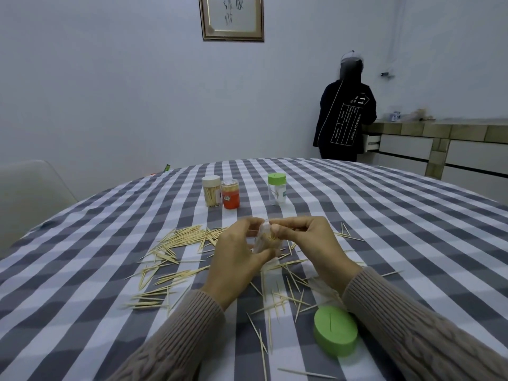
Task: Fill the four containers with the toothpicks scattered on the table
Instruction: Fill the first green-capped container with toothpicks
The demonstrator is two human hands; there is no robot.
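You loaded the clear plastic jar (268,239) over the scattered wooden toothpicks (181,239).
Left hand (239,259) gripped it tilted; right hand (310,240) fingers pinched toothpicks at its mouth; loose green lid (336,334) lay aside.

A counter (371,215) in grey-and-white check cloth carries scattered toothpicks (176,243). A loose green lid (336,333) lies at the near edge of the scatter. Beyond the scatter stand a cream-lidded jar (212,191), touching it an orange jar (230,193), and apart to their right a green-lidded jar (277,188).
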